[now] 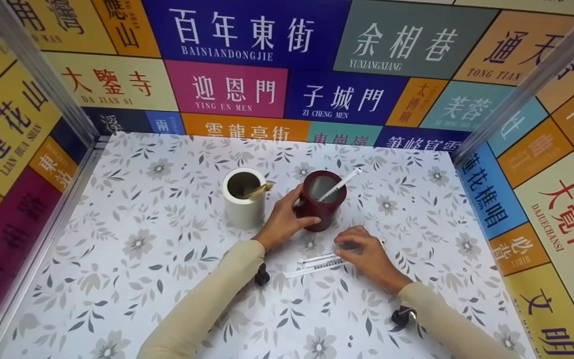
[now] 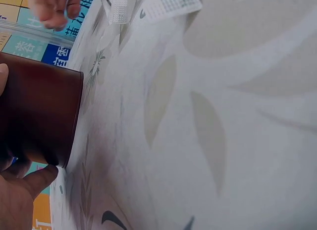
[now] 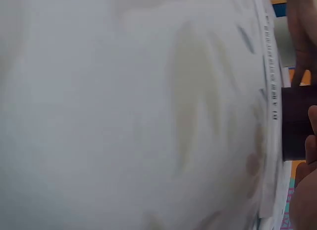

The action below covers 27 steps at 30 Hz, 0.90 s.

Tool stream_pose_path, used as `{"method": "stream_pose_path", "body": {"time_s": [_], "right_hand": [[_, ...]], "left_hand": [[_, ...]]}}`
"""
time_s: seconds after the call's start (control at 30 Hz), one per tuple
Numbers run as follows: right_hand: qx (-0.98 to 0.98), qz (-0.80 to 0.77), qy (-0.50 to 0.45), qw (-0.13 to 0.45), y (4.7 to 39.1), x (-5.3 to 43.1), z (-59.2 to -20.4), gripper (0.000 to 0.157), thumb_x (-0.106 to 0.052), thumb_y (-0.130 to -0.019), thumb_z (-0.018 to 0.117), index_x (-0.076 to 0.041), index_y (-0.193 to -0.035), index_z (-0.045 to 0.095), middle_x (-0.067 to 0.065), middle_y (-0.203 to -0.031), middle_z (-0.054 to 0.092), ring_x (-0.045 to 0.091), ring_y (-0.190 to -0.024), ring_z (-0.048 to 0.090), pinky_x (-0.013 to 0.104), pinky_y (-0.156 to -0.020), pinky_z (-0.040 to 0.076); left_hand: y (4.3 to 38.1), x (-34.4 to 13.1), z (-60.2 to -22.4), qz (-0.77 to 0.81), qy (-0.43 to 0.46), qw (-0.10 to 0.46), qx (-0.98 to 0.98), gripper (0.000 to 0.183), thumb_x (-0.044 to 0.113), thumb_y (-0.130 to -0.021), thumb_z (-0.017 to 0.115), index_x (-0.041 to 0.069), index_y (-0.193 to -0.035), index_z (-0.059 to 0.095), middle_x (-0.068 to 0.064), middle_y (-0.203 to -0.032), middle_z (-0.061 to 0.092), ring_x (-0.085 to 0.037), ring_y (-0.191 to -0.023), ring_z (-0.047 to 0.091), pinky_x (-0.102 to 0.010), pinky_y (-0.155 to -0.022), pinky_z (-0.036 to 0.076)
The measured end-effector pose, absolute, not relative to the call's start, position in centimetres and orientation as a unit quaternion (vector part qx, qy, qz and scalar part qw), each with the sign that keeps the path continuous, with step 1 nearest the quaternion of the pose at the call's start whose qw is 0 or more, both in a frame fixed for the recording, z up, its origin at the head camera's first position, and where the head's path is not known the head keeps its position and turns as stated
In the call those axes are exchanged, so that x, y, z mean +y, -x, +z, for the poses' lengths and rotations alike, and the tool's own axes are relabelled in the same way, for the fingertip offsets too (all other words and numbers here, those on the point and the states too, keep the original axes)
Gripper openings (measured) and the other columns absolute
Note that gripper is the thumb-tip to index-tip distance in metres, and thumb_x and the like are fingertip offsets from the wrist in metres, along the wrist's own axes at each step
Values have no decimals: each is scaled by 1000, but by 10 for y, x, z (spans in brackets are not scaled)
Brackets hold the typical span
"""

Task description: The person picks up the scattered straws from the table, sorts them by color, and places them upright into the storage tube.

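Observation:
My left hand (image 1: 284,219) grips the side of a dark red cup (image 1: 321,213), thumb in front and fingers around the left side. A slim white strip (image 1: 344,182) with black print leans inside it and sticks out past the rim. Several similar white strips (image 1: 314,269) lie on the table in front of the cup. Over their right ends hovers my right hand (image 1: 364,252), fingers loosely bent. In the left wrist view its fingertips (image 2: 54,22) hang above the table, with nothing seen between them.
Left of the red cup stands a white cup (image 1: 244,215) with gold-coloured slim items (image 1: 259,190) leaning out of it. The table is covered in a flowered cloth (image 1: 167,289). Printed panels (image 1: 247,89) wall in the back and both sides.

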State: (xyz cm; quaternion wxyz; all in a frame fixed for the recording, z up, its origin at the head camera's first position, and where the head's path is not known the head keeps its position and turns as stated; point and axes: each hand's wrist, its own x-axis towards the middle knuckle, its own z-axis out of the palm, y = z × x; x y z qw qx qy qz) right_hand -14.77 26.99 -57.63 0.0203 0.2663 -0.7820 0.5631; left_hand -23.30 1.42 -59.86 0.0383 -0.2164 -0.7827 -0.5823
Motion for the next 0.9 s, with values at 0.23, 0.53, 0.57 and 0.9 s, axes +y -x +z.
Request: {"method": "stream_pose_path", "body": {"time_s": [0.23, 0.53, 0.57, 0.9], "right_hand": [[-792, 504, -337, 77, 148, 275, -614, 30, 15, -69, 84, 7, -97, 75, 26, -99, 68, 47, -98, 53, 41, -93, 37], [-810, 420, -398, 91, 157, 290, -625, 30, -8, -73, 90, -9, -101, 79, 15, -108, 70, 36, -110, 51, 49, -99, 32], [-813, 410, -402, 95, 157, 292, -625, 30, -9, -74, 90, -10, -101, 79, 14, -109, 70, 34, -111, 50, 48, -101, 32], [-819, 353, -435, 123, 156, 299, -630, 24, -14, -77, 87, -14, -100, 79, 4, -107, 69, 29, -113, 50, 45, -103, 32]], "left_hand": [[232, 13, -597, -584, 217, 31, -782, 97, 39, -79, 87, 14, -158, 36, -5, -148, 52, -14, -131, 52, -55, -105, 46], [231, 13, -594, -577, 208, 32, -789, 97, 40, -79, 87, 11, -157, 36, -6, -149, 51, -15, -132, 51, -53, -107, 45], [231, 13, -593, -577, 208, 31, -789, 97, 40, -79, 87, 11, -157, 36, -6, -149, 52, -15, -132, 51, -53, -107, 45], [230, 13, -595, -580, 204, 28, -788, 99, 40, -78, 87, 10, -157, 36, -7, -150, 50, -15, -133, 50, -52, -108, 45]]}}
